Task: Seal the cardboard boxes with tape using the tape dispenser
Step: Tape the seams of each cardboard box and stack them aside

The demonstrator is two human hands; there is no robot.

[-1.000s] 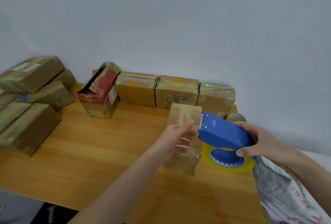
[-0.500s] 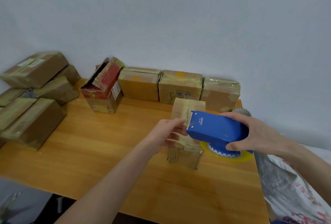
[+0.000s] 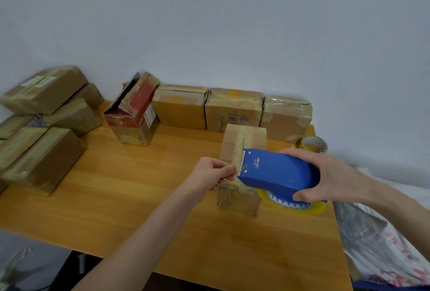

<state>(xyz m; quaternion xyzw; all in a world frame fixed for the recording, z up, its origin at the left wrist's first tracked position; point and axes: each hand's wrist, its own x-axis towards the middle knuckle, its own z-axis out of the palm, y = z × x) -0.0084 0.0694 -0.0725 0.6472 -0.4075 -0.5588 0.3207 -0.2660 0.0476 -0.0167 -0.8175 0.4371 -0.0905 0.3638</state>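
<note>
A small cardboard box (image 3: 252, 138) stands upright on the wooden table (image 3: 130, 188), with a strip of clear tape running down its near face. My right hand (image 3: 325, 175) grips the blue tape dispenser (image 3: 277, 172), whose blade end sits against that face. A yellowish tape roll (image 3: 302, 207) hangs under the dispenser. My left hand (image 3: 213, 173) pinches the tape end right at the blade, against the box. The box's lower half is partly hidden behind both hands and the dispenser.
Three taped boxes (image 3: 232, 109) line the wall behind, with a torn red box (image 3: 133, 113) to their left. Several taped boxes (image 3: 41, 127) are stacked at the far left. A spare tape roll (image 3: 314, 144) sits at the back right. A printed plastic bag (image 3: 384, 248) lies at the right.
The dispenser has moved left and down across the box's near face. My left hand has gone from lying on the box to pinching the tape at the blade.
</note>
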